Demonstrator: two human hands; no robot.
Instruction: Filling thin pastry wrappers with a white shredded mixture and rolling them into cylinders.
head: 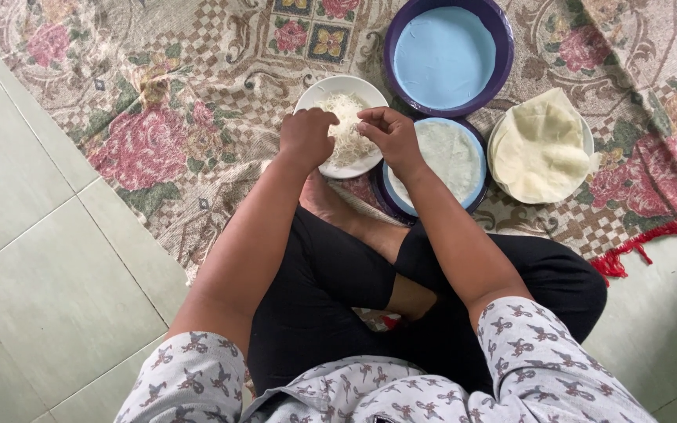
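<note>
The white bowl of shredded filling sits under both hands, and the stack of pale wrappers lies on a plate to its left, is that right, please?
Not quite: the head view shows the stack of pale wrappers on a plate far to the right. The white bowl of shredded filling does sit under the left hand and right hand.

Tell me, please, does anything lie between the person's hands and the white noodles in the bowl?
Nothing visible does. Both the left hand and the right hand are right over the white bowl, with fingers reaching into the noodles.
</note>
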